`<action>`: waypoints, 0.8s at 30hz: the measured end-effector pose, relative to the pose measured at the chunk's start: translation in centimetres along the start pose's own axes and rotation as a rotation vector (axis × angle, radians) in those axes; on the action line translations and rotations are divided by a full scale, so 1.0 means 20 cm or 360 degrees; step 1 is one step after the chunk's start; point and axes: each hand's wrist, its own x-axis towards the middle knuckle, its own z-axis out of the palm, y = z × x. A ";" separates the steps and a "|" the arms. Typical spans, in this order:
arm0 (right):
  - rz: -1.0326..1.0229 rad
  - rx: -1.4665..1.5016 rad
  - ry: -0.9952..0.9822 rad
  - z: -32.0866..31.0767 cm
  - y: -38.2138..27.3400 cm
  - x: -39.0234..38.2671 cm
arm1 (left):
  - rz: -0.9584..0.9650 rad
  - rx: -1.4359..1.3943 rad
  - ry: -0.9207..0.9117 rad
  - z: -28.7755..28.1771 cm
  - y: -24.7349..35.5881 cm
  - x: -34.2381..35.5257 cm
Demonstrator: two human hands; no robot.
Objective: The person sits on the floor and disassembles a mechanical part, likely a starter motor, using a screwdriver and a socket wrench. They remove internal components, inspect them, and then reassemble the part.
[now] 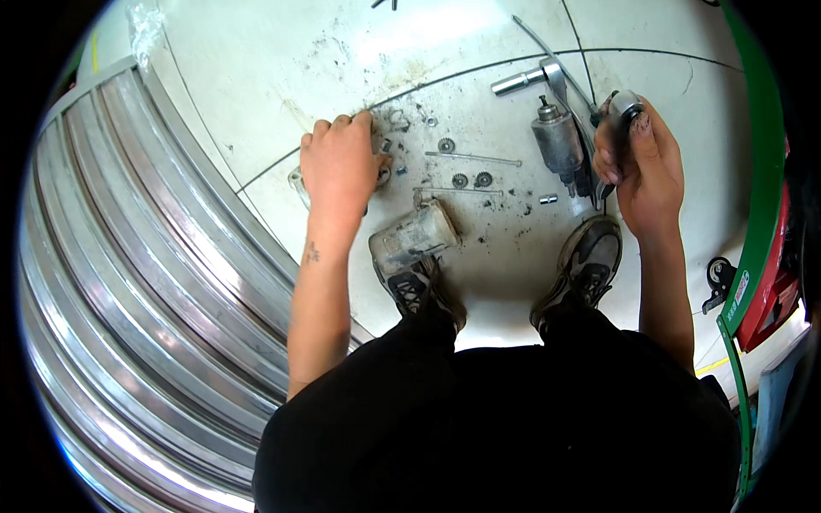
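My left hand [339, 162] is closed, knuckles up, over a silver metal housing [297, 183] on the floor; most of that part is hidden beneath it. Raised at the right, my right hand [647, 162] grips a rounded silver-and-black metal part [625, 104] with the thumb on its near side. Between the hands lie small toothed gears [460, 180], a long thin bolt [475, 158] and another long bolt [462, 191]. A worn metal cylinder [410, 235] lies by my left shoe. Next to my right hand is a dirty cylindrical solenoid-like part [558, 141].
A ratchet with a long socket [519, 81], a long thin-shafted screwdriver [543, 47] and a short socket [548, 198] lie on the pale tiles. Ribbed metal panels [145, 256] fill the left side. A green curved frame [767, 171] and a caster [718, 274] stand right.
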 end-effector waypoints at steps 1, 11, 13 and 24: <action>0.0006 0.0043 -0.0013 -0.01 0.01 0.01 | 0.0041 -0.0033 0.0024 0.01 -0.02 -0.01; -0.0034 0.0083 0.0002 -0.05 0.02 0.01 | -0.0123 -0.0404 0.0022 0.09 0.05 -0.05; -0.0046 0.0037 0.0057 -0.05 0.02 0.01 | -0.0083 -0.0378 0.0194 0.10 0.07 -0.06; -0.0042 -0.0009 0.0072 0.04 -0.02 0.01 | 0.1041 -0.1040 0.0381 0.41 0.84 -0.23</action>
